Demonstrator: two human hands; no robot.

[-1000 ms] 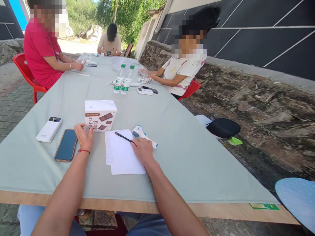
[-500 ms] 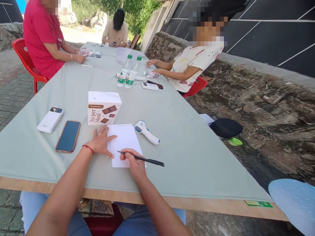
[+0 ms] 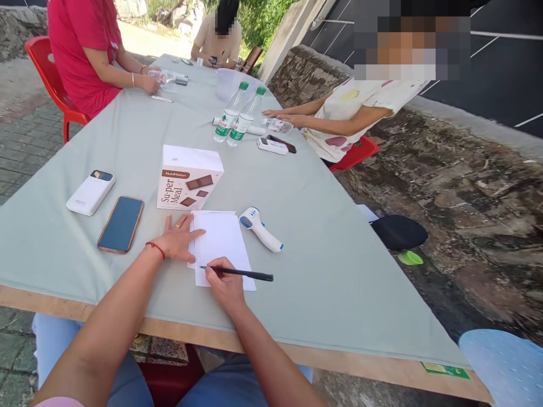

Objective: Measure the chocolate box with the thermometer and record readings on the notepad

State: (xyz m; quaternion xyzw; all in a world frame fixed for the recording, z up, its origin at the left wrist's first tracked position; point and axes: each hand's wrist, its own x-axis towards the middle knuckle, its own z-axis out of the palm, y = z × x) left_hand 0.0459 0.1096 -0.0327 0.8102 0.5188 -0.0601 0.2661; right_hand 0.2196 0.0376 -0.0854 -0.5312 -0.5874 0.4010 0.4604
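A white spiral notebook [image 3: 223, 237] lies on the pale green tablecloth, its page blank as far as I can see. My left hand [image 3: 180, 240] is spread flat across its left edge, fingers apart. Gripped in my right hand [image 3: 226, 282] is a black pen [image 3: 250, 275], its tip at the lower left of the page. Just behind the notebook stands a white snack box [image 3: 190, 178] with chocolate bars printed on it. Right of the page rests a white and blue infrared thermometer [image 3: 261, 229]. Left of my left hand lies a smartphone [image 3: 121, 224].
A white power bank [image 3: 91, 192] sits at the left. Two water bottles [image 3: 233, 118] stand mid-table, near another white device [image 3: 272, 146] and a clear basin [image 3: 235, 85]. Three people sit around the table; the person at right [image 3: 339, 118] has both hands near a lying bottle [image 3: 278, 125].
The pen in my right hand has moved slightly left and lies flatter. My left hand stays on the notebook. The view has shifted, and the person at right has reached further over the bottle.
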